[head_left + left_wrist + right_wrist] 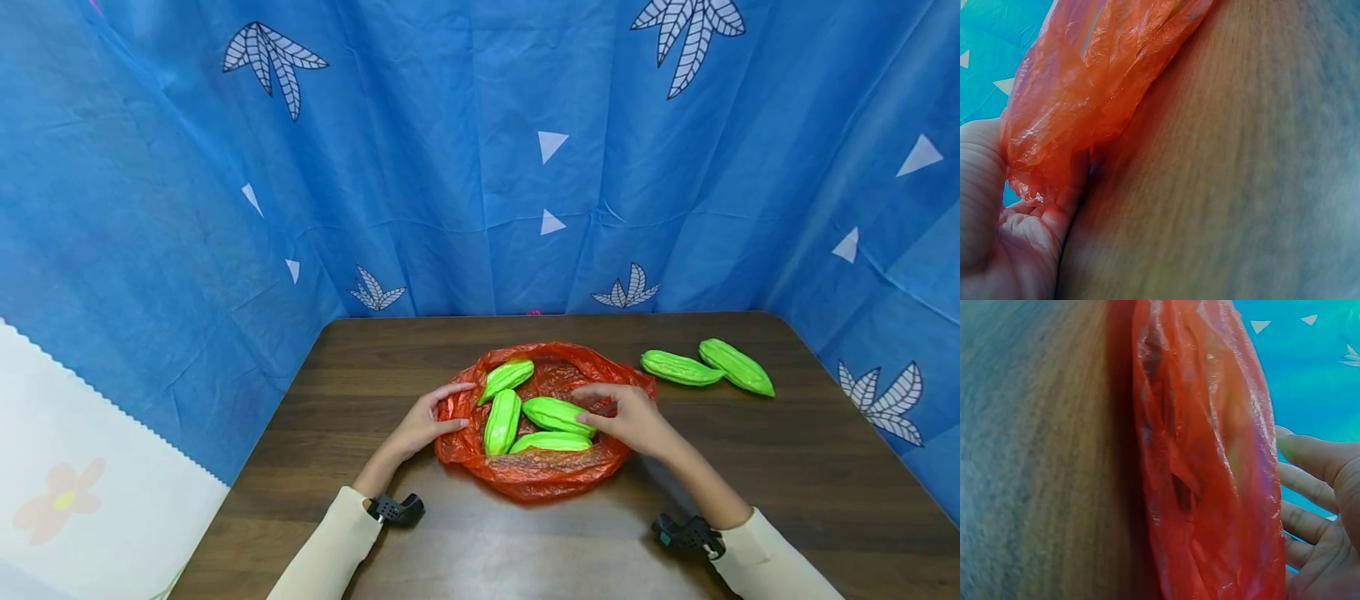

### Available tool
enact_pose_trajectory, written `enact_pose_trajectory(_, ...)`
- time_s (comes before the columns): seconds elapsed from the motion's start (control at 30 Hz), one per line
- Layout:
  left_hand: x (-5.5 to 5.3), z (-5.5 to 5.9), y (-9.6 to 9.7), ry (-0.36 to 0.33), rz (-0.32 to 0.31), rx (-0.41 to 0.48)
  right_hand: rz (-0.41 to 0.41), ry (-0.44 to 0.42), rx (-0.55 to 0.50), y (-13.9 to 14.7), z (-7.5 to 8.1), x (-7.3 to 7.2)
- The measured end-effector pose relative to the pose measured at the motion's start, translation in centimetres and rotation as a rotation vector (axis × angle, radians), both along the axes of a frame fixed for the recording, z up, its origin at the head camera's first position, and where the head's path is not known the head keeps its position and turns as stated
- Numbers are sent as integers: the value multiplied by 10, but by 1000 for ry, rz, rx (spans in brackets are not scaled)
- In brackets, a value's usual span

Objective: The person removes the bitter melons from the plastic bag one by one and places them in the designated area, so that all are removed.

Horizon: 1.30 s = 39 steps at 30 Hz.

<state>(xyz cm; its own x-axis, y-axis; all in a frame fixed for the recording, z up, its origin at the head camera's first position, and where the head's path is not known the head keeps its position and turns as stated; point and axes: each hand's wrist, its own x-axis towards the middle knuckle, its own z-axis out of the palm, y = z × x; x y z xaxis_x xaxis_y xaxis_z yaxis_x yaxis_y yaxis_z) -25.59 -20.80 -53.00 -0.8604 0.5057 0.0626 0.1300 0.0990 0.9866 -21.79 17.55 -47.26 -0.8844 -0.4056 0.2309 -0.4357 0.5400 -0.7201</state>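
A red plastic bag lies on the table with its mouth spread wide. Inside it are several bright green, ridged bitter melons, among them an upright one and a slanted one at the right. The left hand holds the bag's left side, with thin plastic between thumb and fingers in the left wrist view. Over the bag's right rim reaches the right hand, its fingers spread and thumb tip at the slanted melon's end. In the right wrist view the bag's wall partly hides those fingers.
Two more bitter melons, one lying flat and one angled, touch end to end at the right rear of the dark wooden table. A blue patterned curtain stands behind the table and along its sides.
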Motion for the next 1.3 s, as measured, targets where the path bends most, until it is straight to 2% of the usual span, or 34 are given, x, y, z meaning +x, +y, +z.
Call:
enact_pose_trajectory(0.23, 0, 1, 1, 8, 2, -11, 26, 20, 9, -1, -4, -1)
enact_pose_trajectory(0.9, 1, 1, 0, 22, -8, 8, 14, 32, 47, -1, -15, -4)
enact_pose_trajectory(1.3, 1, 0, 0, 33, 11, -16, 34, -19, 38, -1, -17, -5)
